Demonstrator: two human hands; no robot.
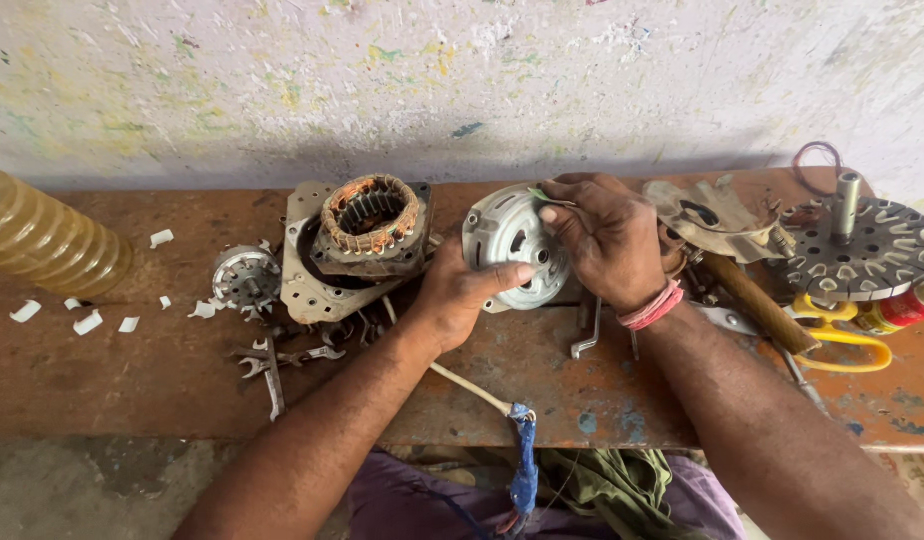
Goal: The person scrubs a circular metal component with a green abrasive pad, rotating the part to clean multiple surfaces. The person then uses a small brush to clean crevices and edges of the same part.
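My left hand (460, 295) grips a round silver motor end cover (504, 235) from its lower left, thumb laid across its face, holding it tilted up on the rusty workbench (132, 370). Over the cover's upper right rim my right hand (610, 240) is closed, pinching a small thin greenish strip (542, 195) against the cover's top edge. A red thread band circles my right wrist.
Left of the cover lie a copper-wound stator (370, 215) on a metal plate, a small rotor (244, 277), spanners (272, 365) and white scraps. At right are a slotted round disc with a shaft (862, 250), yellow scissors (842, 335), a wooden handle (752, 300). A ribbed amber bottle (42, 240) stands far left.
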